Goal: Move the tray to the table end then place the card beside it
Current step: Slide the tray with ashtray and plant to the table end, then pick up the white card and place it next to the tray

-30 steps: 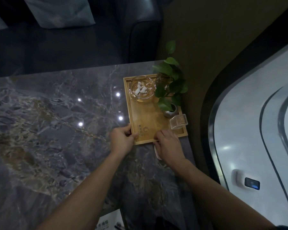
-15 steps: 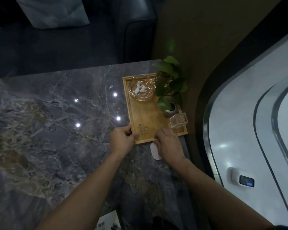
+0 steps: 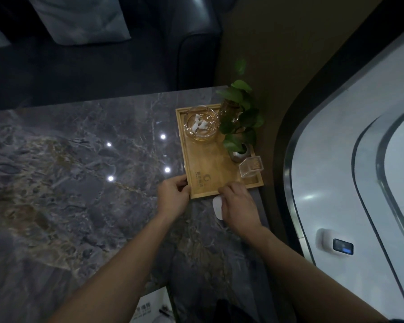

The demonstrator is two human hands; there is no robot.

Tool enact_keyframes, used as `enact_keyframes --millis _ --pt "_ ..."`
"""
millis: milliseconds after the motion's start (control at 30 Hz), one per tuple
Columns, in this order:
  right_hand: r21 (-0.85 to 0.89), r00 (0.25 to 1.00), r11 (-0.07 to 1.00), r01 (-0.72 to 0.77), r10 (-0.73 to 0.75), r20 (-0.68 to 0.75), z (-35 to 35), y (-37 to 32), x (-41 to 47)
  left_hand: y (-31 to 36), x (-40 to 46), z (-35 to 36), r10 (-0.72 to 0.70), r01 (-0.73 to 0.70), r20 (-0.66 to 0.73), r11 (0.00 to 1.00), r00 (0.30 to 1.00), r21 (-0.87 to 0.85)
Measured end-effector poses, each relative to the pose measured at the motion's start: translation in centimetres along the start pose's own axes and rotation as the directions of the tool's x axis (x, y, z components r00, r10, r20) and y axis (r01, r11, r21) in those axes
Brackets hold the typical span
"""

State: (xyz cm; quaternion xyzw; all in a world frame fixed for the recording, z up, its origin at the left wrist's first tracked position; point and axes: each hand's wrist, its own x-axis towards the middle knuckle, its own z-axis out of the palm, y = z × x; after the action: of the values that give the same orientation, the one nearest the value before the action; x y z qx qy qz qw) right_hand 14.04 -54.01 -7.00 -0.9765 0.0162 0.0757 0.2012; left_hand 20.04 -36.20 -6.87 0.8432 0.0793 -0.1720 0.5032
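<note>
1. While gripping the near edge of the tray [image 3: 208, 164], left hand [image 3: 173, 198] curled over the near-left corner, fingers bent and pressed against the rim, thumb on top.
2. Right hand [image 3: 239, 206] on the near rim further right, fingertips [image 3: 226, 188] bunched on the wood; beneath the palm, a small white card [image 3: 217, 207] flat on the stone, half hidden, whether pinned or merely covered not discernible.
3. Tray: pale wood, rectangular, at the right end of the table [image 3: 79, 183], long side along the table's right edge, far corner near the far edge.
4. Contents, near to far: clear box [image 3: 251, 168] of toothpicks at the right rim; small potted plant [image 3: 239, 134]; glass ashtray [image 3: 201, 124] holding white scraps; a glass vessel behind the leaves, indistinct.
5. Surroundings: dark sofa [image 3: 196, 43] beyond the table; printed leaflet [image 3: 153, 308] at the near edge.
6. Progress, as judged: tray apparently at or close to the table end, both hands not yet released. Remaining: letting go, lifting the card, laying it beside the tray.
</note>
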Motion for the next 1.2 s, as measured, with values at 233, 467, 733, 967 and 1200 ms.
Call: enact_keyframes --millis 233,467,733,967,1200 --pt "0.104 0.996 0.994 -0.018 0.009 0.084 -0.3 -0.8 -2.1 -1.2 -3.5 -2.3 -0.037 0.037 -0.075 0.999 0.996 0.000" --pt "0.203 0.995 0.978 -0.040 0.020 0.098 0.0 -3.0 -5.5 -4.5 -8.3 -6.0 -0.102 0.087 -0.156 0.991 0.982 -0.099" --pt "0.226 0.981 0.974 0.013 -0.057 0.187 1.2 -5.8 -9.7 -9.4 -14.7 -8.9 -0.199 0.171 -0.277 0.978 0.940 -0.121" --pt "0.281 0.953 0.960 -0.003 -0.083 0.291 2.9 -7.5 -12.6 -12.2 -20.1 -9.9 -0.293 0.230 -0.311 0.947 0.904 -0.224" --pt "0.295 0.916 0.955 -0.030 -0.091 0.390 4.4 -9.3 -14.9 -14.4 -23.6 -9.8 -0.370 0.298 -0.332 0.922 0.868 -0.248"
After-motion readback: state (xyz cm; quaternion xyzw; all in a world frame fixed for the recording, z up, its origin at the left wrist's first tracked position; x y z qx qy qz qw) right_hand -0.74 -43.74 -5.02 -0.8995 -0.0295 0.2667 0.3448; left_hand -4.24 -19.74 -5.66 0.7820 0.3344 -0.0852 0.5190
